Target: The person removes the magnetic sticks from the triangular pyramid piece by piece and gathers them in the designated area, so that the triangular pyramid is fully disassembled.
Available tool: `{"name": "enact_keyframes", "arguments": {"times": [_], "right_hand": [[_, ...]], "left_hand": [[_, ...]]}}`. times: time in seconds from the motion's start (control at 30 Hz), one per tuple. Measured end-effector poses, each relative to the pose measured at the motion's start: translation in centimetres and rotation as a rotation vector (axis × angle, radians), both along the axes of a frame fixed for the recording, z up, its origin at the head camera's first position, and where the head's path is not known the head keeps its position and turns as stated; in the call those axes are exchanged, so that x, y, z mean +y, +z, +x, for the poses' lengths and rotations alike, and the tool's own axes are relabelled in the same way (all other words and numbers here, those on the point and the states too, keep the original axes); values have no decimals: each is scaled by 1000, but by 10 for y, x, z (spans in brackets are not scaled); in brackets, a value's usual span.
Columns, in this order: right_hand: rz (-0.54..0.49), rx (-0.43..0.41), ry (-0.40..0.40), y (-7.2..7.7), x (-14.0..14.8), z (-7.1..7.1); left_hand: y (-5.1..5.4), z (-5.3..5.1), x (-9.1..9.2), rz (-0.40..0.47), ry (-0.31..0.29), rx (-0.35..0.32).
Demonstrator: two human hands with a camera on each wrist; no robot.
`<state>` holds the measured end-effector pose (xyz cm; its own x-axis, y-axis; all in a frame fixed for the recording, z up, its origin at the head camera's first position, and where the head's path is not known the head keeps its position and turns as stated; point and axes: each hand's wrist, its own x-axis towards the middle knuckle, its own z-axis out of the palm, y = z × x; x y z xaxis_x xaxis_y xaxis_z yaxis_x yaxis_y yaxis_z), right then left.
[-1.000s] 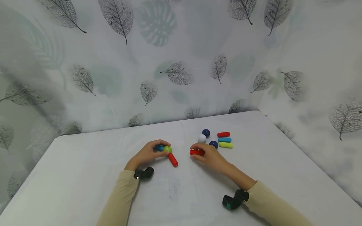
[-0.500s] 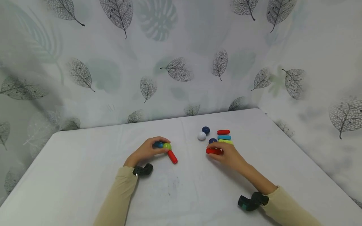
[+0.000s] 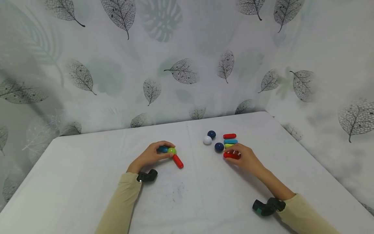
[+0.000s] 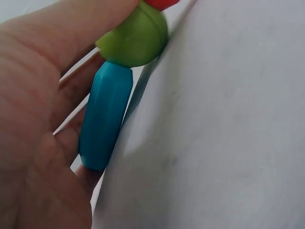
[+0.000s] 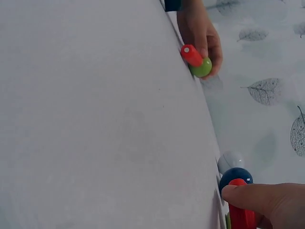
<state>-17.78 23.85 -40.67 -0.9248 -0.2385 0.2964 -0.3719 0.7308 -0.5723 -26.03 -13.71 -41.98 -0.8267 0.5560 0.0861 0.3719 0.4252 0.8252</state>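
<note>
My left hand (image 3: 152,154) grips a green ball (image 3: 171,150) between thumb and fingers, at the left of the table's middle. A blue rod (image 4: 106,117) joins the ball and lies along my palm in the left wrist view. From the ball's near side a red rod (image 3: 178,161) sticks out toward the front right. On the right, my right hand (image 3: 248,159) pinches another red rod (image 3: 230,156) by thumb and fingertips, just in front of a yellow-green rod (image 3: 229,146) that the fingers partly cover. Its far end is hidden by the hand.
Beyond the right hand lie a loose red rod (image 3: 229,136) and a light blue rod (image 3: 230,141). Left of them sit two dark blue balls (image 3: 219,147) and a white ball (image 3: 207,140). The white table (image 3: 187,204) ends at a leaf-patterned curtain (image 3: 184,94).
My right hand has moved right with the red rod, away from the left hand and to the near side of the loose rods. The left hand keeps its grip in nearly the same place.
</note>
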Motion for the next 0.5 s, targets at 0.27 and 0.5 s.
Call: {"name": "enact_keyframes", "arguments": {"times": [0.27,0.5], "right_hand": [[10,-44,-88,-5,10,-3],[15,-41,-99,-3,14,-5]], "left_hand": [[3,-1,6,1,-43,90],[8,4,11,-12,-70,133]]}}
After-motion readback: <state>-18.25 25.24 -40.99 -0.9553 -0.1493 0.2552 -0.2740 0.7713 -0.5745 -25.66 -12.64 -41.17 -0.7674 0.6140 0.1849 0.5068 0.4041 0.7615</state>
